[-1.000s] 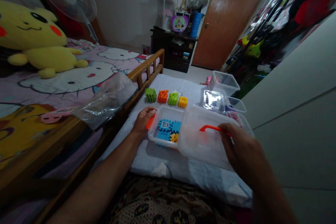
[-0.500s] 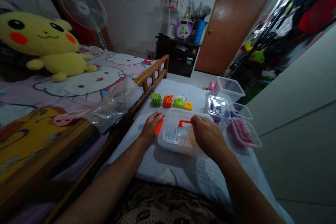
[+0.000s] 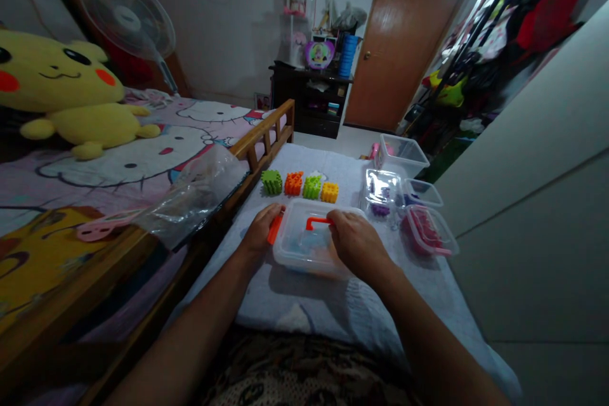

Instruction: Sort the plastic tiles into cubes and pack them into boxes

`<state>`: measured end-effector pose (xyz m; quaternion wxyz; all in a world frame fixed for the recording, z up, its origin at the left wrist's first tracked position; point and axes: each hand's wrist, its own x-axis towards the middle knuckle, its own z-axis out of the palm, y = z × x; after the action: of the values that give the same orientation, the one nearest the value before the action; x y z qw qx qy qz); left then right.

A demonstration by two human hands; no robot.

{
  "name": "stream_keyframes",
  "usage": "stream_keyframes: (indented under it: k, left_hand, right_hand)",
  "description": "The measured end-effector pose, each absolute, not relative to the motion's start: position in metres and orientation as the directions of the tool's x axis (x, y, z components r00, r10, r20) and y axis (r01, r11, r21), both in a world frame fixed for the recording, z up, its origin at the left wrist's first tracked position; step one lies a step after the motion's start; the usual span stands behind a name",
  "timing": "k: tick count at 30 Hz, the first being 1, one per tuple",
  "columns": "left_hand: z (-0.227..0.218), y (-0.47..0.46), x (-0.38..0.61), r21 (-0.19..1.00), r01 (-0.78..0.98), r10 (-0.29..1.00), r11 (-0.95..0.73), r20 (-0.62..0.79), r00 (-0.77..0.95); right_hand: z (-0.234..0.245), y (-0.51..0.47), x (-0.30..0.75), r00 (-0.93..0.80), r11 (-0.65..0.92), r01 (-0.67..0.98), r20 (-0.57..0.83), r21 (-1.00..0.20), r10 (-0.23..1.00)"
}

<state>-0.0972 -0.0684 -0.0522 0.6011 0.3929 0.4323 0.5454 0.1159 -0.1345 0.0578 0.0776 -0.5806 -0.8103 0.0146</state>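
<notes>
A translucent plastic storage box point(image 3: 297, 257) with a lid on it stands on the light cloth in front of me. My left hand point(image 3: 261, 228) grips the orange side latch point(image 3: 275, 229) at the box's left end. On the lid, my right hand point(image 3: 358, 238) is closed on the orange handle point(image 3: 318, 221), covering its right end. Blurred coloured contents show faintly through the box. Just beyond it sit a dark green block point(image 3: 272, 182), an orange block point(image 3: 294, 183), a light green block point(image 3: 312, 187) and a yellow block point(image 3: 330, 192) in a row.
Right of the box are a clear container with purple pieces point(image 3: 380, 196), a lidded container with red contents point(image 3: 423, 231) and an open clear bin point(image 3: 403, 155). A wooden bed rail point(image 3: 259, 133) runs along the left, with a plastic bag point(image 3: 195, 193) over it.
The whole view has shifted, so everything sits further left. Both hands keep their hold on the box, and the coloured contents seen through it look slightly different.
</notes>
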Motion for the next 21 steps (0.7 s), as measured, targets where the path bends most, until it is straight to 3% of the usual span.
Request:
stream_keyframes:
  k: [8,12,15,17,19,21]
  left_hand:
    - [-0.021,-0.082,-0.104,0.966,-0.208,0.984,0.152,-0.126,0.129]
    - [-0.014,-0.094,-0.103,0.968,-0.162,0.980,0.191,-0.179,0.086]
    - [-0.010,-0.105,-0.100,0.956,-0.211,0.978,0.206,-0.210,0.004]
    - [-0.009,-0.114,-0.097,0.926,-0.281,0.964,0.251,-0.266,-0.016]
    - [-0.011,-0.121,-0.094,0.882,-0.364,0.945,0.301,-0.327,-0.012]
    - [-0.015,-0.126,-0.090,0.849,-0.426,0.940,0.314,-0.342,0.010]
  right_hand:
    - [0.045,-0.144,0.115,-0.355,0.381,0.907,0.158,-0.179,0.921]
    - [0.042,-0.147,0.130,-0.316,0.412,0.829,0.291,-0.377,0.903]
    - [0.028,-0.149,0.157,-0.087,0.335,0.747,0.416,-0.574,0.905]
    - [0.008,-0.153,0.174,0.130,0.219,0.695,0.419,-0.685,0.899]
    - [-0.017,-0.160,0.183,0.300,0.102,0.566,0.320,-0.818,0.899]
    - [-0.038,-0.169,0.184,0.335,0.006,0.382,0.145,-0.924,0.931]
